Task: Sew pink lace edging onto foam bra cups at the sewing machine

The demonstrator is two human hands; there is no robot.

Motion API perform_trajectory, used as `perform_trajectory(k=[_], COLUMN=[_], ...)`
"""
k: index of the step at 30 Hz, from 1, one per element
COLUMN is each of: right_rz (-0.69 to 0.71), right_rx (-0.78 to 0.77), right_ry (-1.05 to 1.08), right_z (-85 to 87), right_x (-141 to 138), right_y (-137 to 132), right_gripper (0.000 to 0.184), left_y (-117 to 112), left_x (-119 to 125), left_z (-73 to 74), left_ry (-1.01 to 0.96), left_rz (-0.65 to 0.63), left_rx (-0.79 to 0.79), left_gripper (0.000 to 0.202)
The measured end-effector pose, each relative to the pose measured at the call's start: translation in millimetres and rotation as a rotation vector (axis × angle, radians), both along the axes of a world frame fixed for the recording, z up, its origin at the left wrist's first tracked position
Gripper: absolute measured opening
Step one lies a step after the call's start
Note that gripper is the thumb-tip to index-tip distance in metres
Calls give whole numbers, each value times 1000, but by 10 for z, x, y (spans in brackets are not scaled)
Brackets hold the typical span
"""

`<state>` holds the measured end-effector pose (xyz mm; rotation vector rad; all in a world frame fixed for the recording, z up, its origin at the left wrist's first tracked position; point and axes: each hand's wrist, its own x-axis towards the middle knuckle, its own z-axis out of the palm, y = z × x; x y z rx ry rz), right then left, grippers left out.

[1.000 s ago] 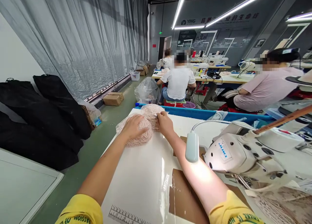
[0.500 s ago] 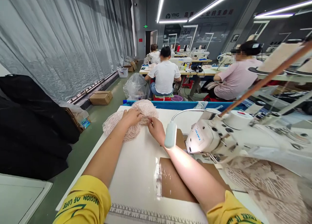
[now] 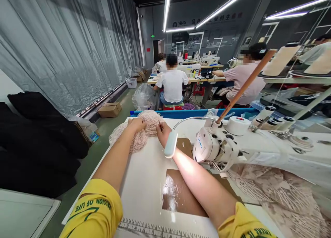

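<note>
A bunched pile of pale pink lace fabric (image 3: 151, 122) lies at the far left corner of the white sewing table (image 3: 141, 179). My left hand (image 3: 137, 125) rests on top of it, fingers curled into the lace. At the pile's right edge, my right hand (image 3: 163, 131) is closed, with a small dark thing showing between thumb and fingers; its kind is too small to make out. The lamp head (image 3: 171, 144) hides part of my right wrist. To the right stands a white sewing machine (image 3: 207, 146).
More lace (image 3: 279, 186) lies right of the machine. A brown sheet (image 3: 178, 193) sits under my right forearm, and a ruler strip (image 3: 155, 230) runs along the near edge. Thread cones (image 3: 281, 60) stand at right. A co-worker (image 3: 172, 81) sits ahead beyond the blue trough (image 3: 193, 113).
My right fingers have lifted from the lace edge, and the dark thing in them shows more plainly. My left hand stays on the lace. The whole view has shifted slightly.
</note>
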<state>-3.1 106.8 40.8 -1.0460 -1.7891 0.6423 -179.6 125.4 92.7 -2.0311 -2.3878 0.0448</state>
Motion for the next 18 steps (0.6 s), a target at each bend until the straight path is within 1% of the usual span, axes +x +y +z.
perform_trajectory(k=[3, 6, 9, 10, 12, 13, 14, 15, 16, 18], right_rz=[69, 216, 391, 431, 453, 447, 397, 327, 232, -14], right_rx=[-64, -131, -168, -174, -181, -159, -130, -115, -106, -66], right_ry=[-25, -103, -202, -230, -275, -358, -417, -449, -469, -476], right_z=[-98, -175, -163, -143, -105, -95, -94, -104, -126, -204], right_x=[90, 304, 733, 929, 1385, 1634, 1888, 2141, 2386, 2831], right_y=[-161, -413, -748, -866, -1092, -1194, -1287, -1371, -1444, -1557], right_gripper=[29, 27, 24, 24, 28, 30, 32, 33, 31, 23], left_y=[13, -24, -184, -279, -540, -703, -882, -1070, -1258, -1609], left_x=[20, 80, 149, 171, 219, 247, 281, 321, 369, 497], left_z=[28, 95, 187, 210, 214, 186, 134, 60, -31, -236], left_ry=[4, 4, -13, -22, -55, -78, -120, -236, -342, -522], left_rz=[27, 36, 6, -12, -65, -97, -142, -186, -209, -199], left_rx=[84, 195, 274, 285, 281, 266, 241, 205, 139, 1], left_gripper=[46, 43, 40, 39, 37, 37, 38, 40, 42, 46])
